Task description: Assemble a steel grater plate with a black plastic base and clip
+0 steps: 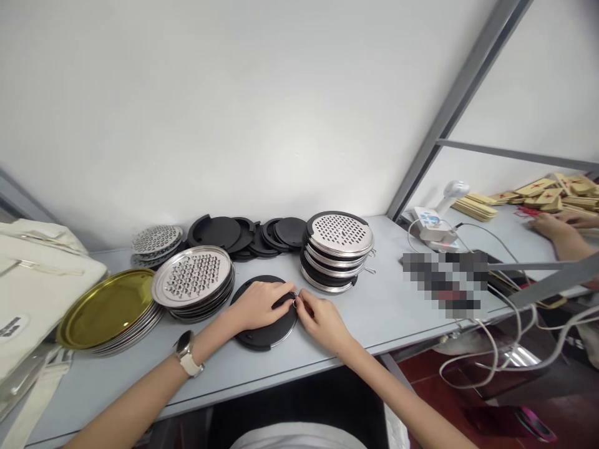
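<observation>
Left hand (262, 304) on black disc (275, 330), fingers half-curled, hold unclear; right hand (324, 319), fingers pinched on small metal ring (294, 303) at disc edge.

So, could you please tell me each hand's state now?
Left hand: resting on the black disc; grip unclear.
Right hand: fingers pinched at the disc's edge, object unclear.

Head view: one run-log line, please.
left hand: on flat round black disc | right hand: fingertips at small silver metal ring, disc's right edge | right of disc: stack topped by round silver perforated metal plate
</observation>
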`<state>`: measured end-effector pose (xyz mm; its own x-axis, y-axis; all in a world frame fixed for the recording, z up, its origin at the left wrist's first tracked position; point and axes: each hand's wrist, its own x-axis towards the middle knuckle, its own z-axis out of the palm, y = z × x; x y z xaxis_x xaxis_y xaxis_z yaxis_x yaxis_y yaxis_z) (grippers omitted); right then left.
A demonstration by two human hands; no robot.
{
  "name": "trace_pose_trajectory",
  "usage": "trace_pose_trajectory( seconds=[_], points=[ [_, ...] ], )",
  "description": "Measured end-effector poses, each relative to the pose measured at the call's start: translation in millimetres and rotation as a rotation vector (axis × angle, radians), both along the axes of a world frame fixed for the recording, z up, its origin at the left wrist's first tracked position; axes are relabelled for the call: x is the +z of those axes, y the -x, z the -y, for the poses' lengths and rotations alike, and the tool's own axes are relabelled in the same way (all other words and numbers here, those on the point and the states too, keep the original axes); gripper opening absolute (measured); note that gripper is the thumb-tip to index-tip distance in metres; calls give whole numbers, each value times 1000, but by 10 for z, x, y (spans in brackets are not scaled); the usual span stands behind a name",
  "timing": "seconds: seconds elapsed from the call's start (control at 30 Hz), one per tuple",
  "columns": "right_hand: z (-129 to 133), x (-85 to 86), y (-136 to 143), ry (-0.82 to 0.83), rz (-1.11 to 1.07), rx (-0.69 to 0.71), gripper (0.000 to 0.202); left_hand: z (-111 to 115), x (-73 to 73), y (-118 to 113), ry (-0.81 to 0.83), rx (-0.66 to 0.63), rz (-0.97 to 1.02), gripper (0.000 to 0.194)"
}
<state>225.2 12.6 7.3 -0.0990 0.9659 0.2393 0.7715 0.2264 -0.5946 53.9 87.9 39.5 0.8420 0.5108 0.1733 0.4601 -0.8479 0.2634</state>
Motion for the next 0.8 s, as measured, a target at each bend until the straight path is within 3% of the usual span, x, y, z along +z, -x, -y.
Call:
trace_pose_trajectory(
  seconds=[0.23,0.5,0.8],
  points=[
    [5,-13,-1,8,-24,14,22,3,-12,10,-24,37,-10,27],
    [0,-27,-12,19,-27,25,21,8,13,5,-66,0,-57,15],
    [4,-35,-13,19,-82,47,23,-7,-10,14,-51,-15,-46,16]
  ],
)
